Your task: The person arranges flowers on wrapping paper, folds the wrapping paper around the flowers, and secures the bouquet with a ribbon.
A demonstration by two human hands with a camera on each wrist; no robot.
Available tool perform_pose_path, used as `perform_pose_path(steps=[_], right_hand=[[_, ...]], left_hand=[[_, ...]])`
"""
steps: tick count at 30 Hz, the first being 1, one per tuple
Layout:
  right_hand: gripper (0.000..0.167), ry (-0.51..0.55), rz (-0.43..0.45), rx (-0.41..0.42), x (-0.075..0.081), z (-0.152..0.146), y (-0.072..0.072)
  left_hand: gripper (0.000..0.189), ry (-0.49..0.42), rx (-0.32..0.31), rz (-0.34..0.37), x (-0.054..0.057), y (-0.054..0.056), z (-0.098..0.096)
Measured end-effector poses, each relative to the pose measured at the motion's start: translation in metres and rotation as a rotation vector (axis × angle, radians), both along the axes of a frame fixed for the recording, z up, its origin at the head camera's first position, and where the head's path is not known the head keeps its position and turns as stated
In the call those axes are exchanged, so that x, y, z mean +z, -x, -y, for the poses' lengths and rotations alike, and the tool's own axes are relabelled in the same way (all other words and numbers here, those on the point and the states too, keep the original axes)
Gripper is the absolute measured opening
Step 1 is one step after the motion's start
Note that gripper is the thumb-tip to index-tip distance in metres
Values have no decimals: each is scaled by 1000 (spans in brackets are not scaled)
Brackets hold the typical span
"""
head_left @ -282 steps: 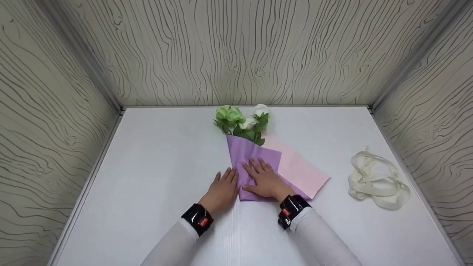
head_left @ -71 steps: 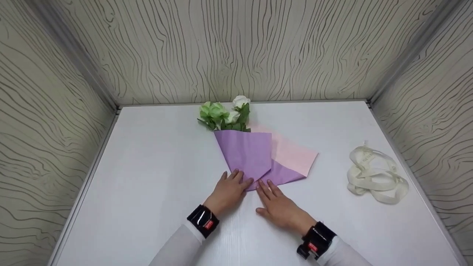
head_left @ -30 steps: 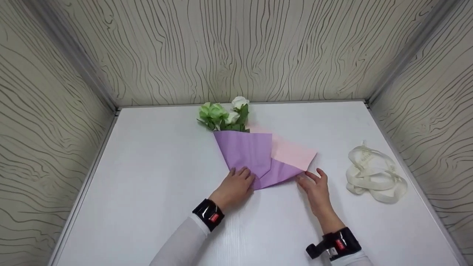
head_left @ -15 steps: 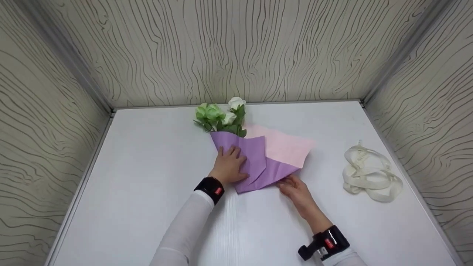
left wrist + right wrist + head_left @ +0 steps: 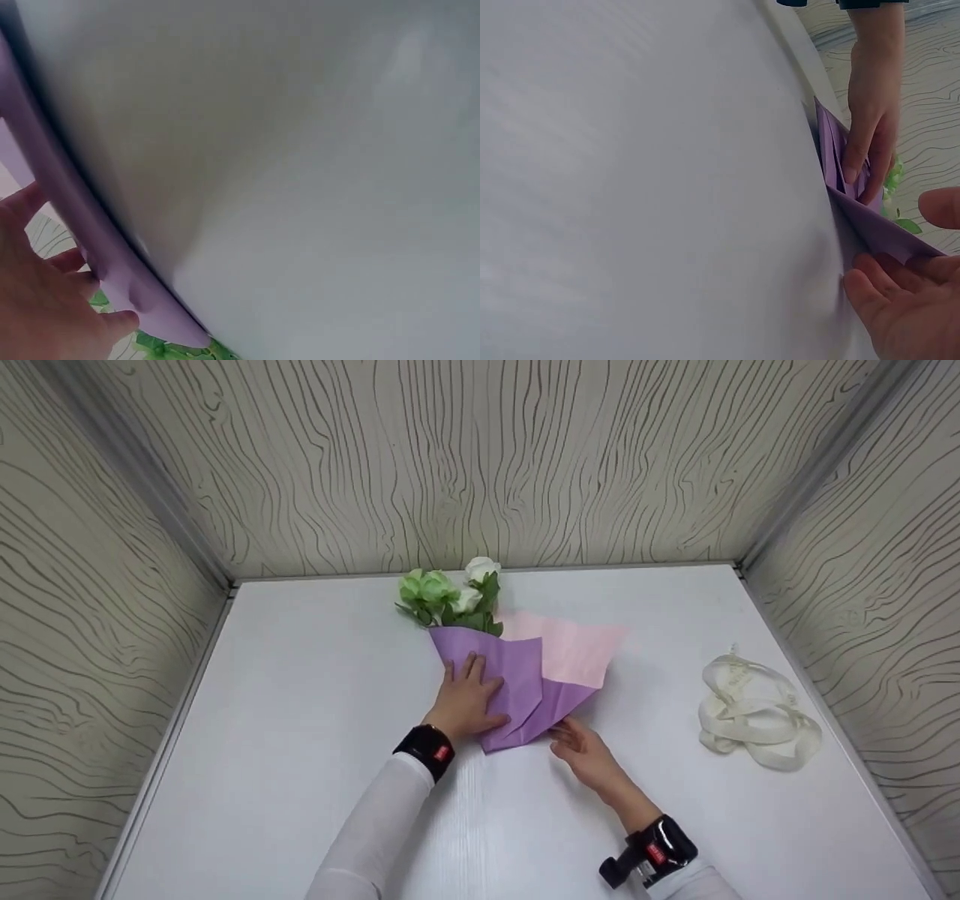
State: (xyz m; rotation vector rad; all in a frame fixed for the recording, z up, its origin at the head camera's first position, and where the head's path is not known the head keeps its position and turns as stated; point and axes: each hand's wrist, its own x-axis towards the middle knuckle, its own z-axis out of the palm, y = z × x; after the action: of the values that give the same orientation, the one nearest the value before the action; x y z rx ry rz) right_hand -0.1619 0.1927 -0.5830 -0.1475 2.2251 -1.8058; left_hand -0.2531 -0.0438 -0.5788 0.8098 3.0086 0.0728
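Note:
A sheet of wrapping paper (image 5: 523,664), purple outside and pink inside, lies partly folded round a bunch of green flowers (image 5: 427,587) and white flowers (image 5: 481,569). The stems are hidden inside it. With fingers spread, my left hand (image 5: 463,701) presses on the folded purple part. My right hand (image 5: 589,754) is at the lower right edge, its fingers under the paper. In the right wrist view those fingers (image 5: 870,289) support the raised flap from below, while the thumb stands apart from it. That flap tilts up, its pink side facing the flowers.
To the right on the white table (image 5: 300,697) lies a loosely looped cream ribbon (image 5: 721,726). Wood-grain panels (image 5: 465,465) enclose the table at the back and both sides.
My left hand has shifted from the paper's bottom tip up onto the purple fold. My right hand moved from the paper's right corner inward along the lower edge, and the right flap has lifted.

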Motion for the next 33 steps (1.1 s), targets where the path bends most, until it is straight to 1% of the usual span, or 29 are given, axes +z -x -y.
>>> perform_pose_path(steps=[6, 9, 12, 15, 16, 19, 22, 24, 26, 29, 33], right_hand=[[59, -45, -30, 47, -2, 5, 1], [61, -56, -36, 76, -2, 7, 2], [61, -48, -47, 95, -3, 8, 3], [63, -36, -52, 112, -2, 8, 4], [63, -34, -57, 119, -2, 9, 4], [64, -48, -74, 141, 1, 11, 4], [64, -62, -91, 149, 3, 13, 4], [65, -58, -100, 154, 3, 13, 5], [66, -48, -100, 154, 3, 14, 5], [66, -37, -107, 155, 2, 13, 6], [66, -47, -111, 151, 1, 14, 6]], left_hand=[[58, -20, -14, -30, -4, -14, -1], [46, -45, -35, -50, -4, -24, 0], [30, -80, -89, -101, -4, -37, -1], [21, -87, -167, -170, -2, -52, -3], [20, -78, -191, -188, -1, -58, -4], [22, -51, -244, -201, -1, -74, -4], [30, -38, -262, -187, -3, -85, -3], [35, -48, -263, -177, -3, -89, -2], [41, -69, -262, -163, -4, -90, 0], [43, -105, -266, -149, -5, -87, 0], [33, -133, -262, -160, -5, -81, -2]])
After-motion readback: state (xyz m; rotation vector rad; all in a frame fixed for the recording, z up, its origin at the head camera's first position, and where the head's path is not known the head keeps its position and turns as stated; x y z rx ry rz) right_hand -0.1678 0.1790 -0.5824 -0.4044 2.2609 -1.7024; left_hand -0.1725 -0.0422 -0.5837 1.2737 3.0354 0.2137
